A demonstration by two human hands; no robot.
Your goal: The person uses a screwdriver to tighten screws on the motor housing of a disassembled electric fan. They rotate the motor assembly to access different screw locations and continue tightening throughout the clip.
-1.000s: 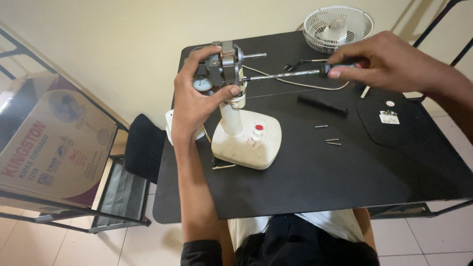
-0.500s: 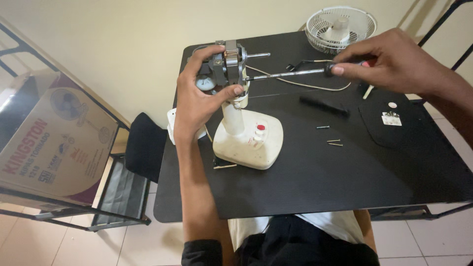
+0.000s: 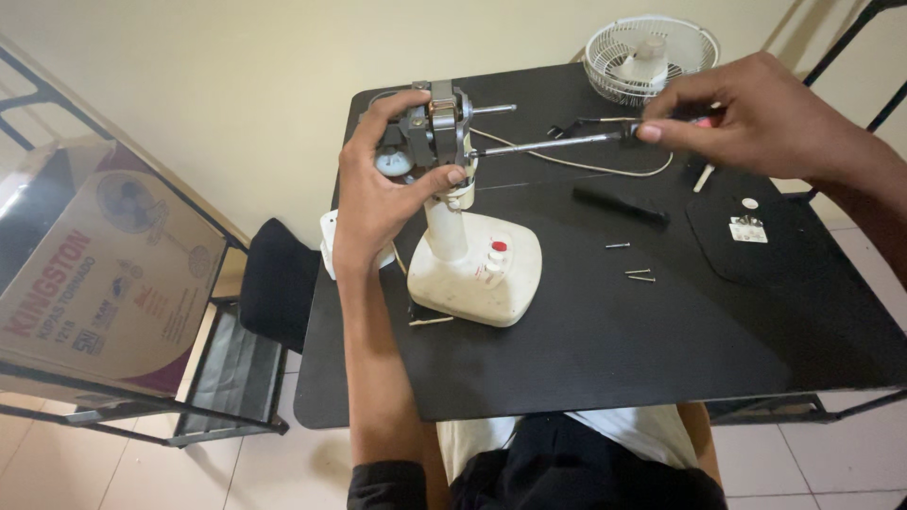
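A bare metal fan motor (image 3: 436,132) sits atop a white fan stand (image 3: 472,264) on a black table (image 3: 605,349). My left hand (image 3: 383,194) wraps around the motor from the left, thumb under it. My right hand (image 3: 746,113) grips the handle of a long screwdriver (image 3: 553,144), held level, its tip touching the motor's right side just below the protruding shaft.
A white fan grille (image 3: 650,55) lies at the table's far edge. A black tool (image 3: 621,205), three loose screws (image 3: 633,269), a white cable (image 3: 576,162) and a round black cover (image 3: 756,231) lie right of the stand. A cardboard fan box (image 3: 94,283) on a metal rack stands left.
My right hand and the screwdriver have shifted slightly, keeping the tip at the motor. My left hand has stayed on the motor.
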